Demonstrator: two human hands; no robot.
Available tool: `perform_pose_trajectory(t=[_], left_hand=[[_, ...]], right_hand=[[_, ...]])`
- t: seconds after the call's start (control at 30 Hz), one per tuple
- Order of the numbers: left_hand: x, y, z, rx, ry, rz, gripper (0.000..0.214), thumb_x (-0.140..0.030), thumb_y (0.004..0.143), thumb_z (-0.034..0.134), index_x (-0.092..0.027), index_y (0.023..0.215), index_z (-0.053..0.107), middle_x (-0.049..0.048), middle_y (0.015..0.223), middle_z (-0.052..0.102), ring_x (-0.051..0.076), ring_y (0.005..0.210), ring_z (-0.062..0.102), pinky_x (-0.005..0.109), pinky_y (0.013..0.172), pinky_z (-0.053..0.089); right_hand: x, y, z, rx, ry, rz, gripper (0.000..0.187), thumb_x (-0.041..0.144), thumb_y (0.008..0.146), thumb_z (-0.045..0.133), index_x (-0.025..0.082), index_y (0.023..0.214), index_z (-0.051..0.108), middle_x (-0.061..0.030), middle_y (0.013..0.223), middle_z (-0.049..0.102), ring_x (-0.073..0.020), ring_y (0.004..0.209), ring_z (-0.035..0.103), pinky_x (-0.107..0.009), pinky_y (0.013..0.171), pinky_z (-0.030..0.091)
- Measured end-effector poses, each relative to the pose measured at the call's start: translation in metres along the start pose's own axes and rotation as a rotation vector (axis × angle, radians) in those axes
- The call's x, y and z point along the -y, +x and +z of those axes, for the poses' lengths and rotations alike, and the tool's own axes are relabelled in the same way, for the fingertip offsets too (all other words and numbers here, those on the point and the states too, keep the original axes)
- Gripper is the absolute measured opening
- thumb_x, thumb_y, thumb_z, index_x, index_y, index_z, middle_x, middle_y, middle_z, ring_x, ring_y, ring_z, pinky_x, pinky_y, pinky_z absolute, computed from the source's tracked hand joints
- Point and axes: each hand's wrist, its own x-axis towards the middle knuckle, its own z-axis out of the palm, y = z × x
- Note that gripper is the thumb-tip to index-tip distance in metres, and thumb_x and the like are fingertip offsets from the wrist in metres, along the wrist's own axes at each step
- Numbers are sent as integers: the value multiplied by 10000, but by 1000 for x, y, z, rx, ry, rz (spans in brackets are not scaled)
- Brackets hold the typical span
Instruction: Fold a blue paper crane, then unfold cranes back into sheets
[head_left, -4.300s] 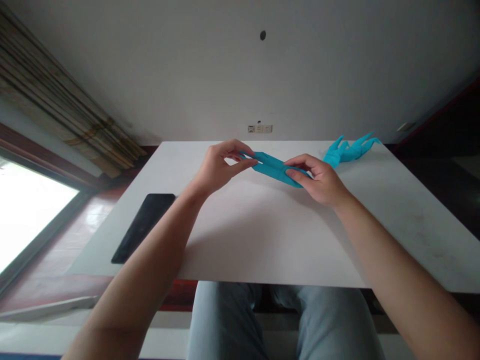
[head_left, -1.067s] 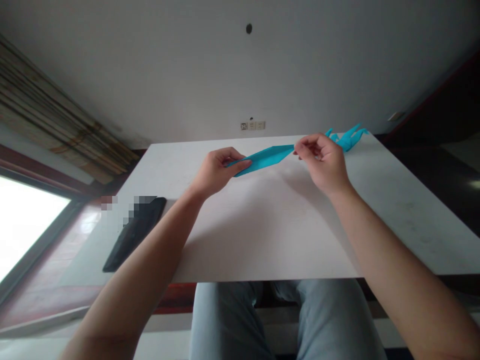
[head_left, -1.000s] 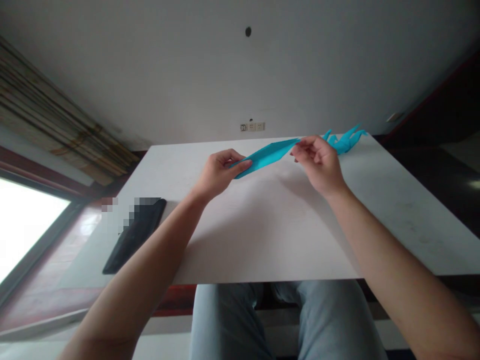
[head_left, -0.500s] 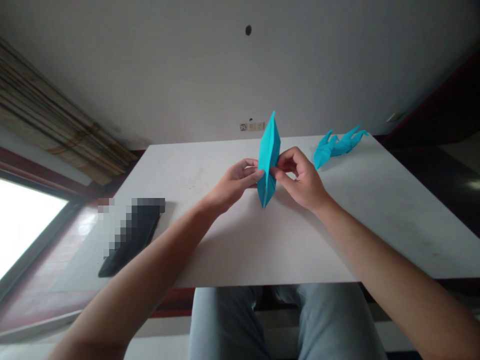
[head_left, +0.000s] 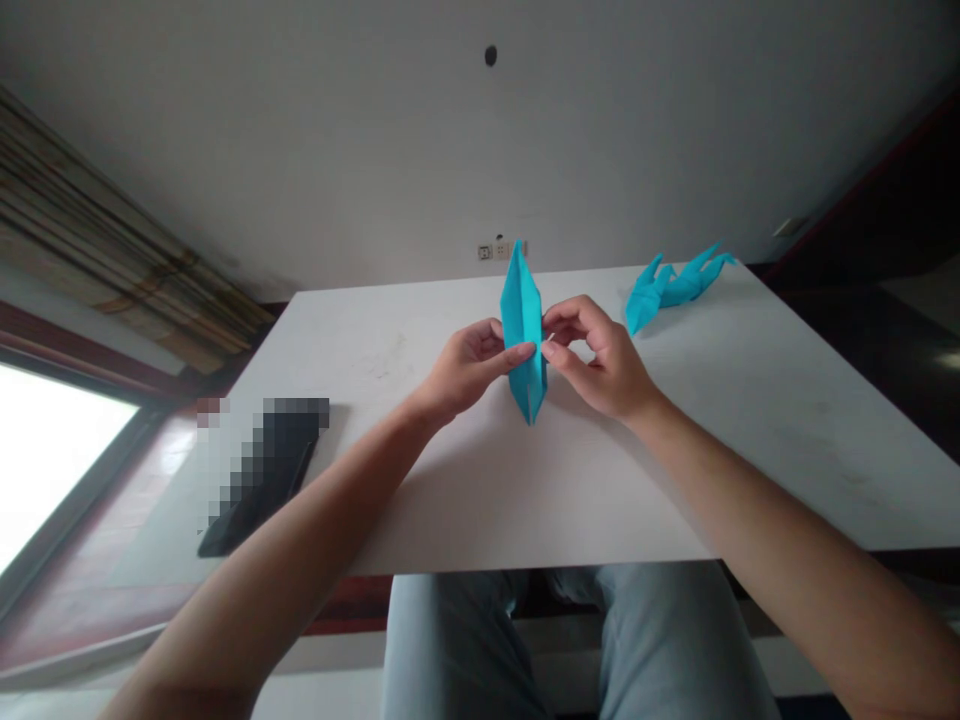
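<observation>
A long, narrow folded piece of blue paper stands upright above the white table, pointed at both ends. My left hand pinches its left edge with thumb and fingers. My right hand pinches its right edge at about the same height. Both hands meet near the paper's middle, over the table's centre.
Finished blue paper figures lie at the far right of the table. A black flat object, partly blurred, rests near the left edge. A wall with a socket is behind; a window lies at the left.
The blue paper was held stretched sideways between my hands a second ago. It now stands upright, and both hands have come together at its middle.
</observation>
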Motion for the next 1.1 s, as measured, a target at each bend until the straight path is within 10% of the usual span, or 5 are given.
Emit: perform_pose_trajectory(t=[0.23,0.47,1.1], left_hand=[[2,0,2,-18,54,64,481,-525,868,1024,-165,951,716,47,956,833,157,876,801,281,819,632],[2,-2,-1,-94,111,100,651,-444,909,982,-244,1391,593,28,993,844,198,881,868,293,783,670],[0,1,0,-193,162,201,528,-507,876,1004,-229,1187,680,11,1007,795,160,811,817,290,761,672]], right_hand=[[-15,-2,7,-26,141,131,472,584,1018,848,336,1312,573,49,861,694,-197,755,738,-367,742,641],[-22,1,5,-87,144,117,496,623,1020,836,368,1344,560,38,882,650,-217,772,724,-416,750,678],[-18,2,1,-29,124,153,413,611,955,905,303,1187,758,-15,1114,797,-177,828,735,-342,760,667]])
